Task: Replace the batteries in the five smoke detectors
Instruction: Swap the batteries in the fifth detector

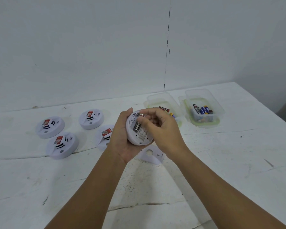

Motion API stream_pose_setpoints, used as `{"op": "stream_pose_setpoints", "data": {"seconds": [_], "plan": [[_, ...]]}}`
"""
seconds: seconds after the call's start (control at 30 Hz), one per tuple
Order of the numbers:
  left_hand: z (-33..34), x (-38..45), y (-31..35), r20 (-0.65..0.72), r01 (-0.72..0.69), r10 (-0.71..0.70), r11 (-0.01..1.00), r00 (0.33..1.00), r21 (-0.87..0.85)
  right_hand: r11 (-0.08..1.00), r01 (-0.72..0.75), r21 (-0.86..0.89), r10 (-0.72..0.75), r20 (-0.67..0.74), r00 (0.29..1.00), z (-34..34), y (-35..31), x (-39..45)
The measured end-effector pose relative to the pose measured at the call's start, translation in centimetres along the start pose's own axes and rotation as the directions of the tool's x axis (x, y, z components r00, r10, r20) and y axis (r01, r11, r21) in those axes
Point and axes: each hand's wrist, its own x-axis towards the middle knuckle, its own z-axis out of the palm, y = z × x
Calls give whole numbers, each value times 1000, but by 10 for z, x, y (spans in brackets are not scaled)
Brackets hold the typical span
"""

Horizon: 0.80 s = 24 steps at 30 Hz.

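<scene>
My left hand [122, 142] grips a white round smoke detector [139, 137] held above the table, its back side facing me. My right hand [160, 128] pinches a black battery [137, 125] lying in the detector's open compartment. Several more white detectors lie to the left, each with a red label: one at the far left [49, 127], one in front of it [62, 145], one further back [91, 119] and one partly hidden behind my left hand [104, 137]. A white cover plate [151, 155] lies on the table under my hands.
Two clear plastic tubs stand at the back right on the white table [221, 162]. The nearer tub [162, 100] holds a few batteries; the right tub [205, 103] holds several blue and black batteries [202, 109]. A white wall rises behind.
</scene>
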Motion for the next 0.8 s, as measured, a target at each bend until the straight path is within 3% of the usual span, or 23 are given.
{"op": "stream_pose_setpoints", "data": {"seconds": [0.1,0.3,0.8], "plan": [[5,2,-3,-5,-10,10,1000,1000,16,998,-32,52,33,-33,999,-4,1,2],[7,4,-6,-27,-21,21,1000,999,23,976,-117,183,110,45,993,-16,1,4],[15,6,-11,1,15,-15,1000,1000,12,967,-145,208,134,70,989,-29,2,5]]}}
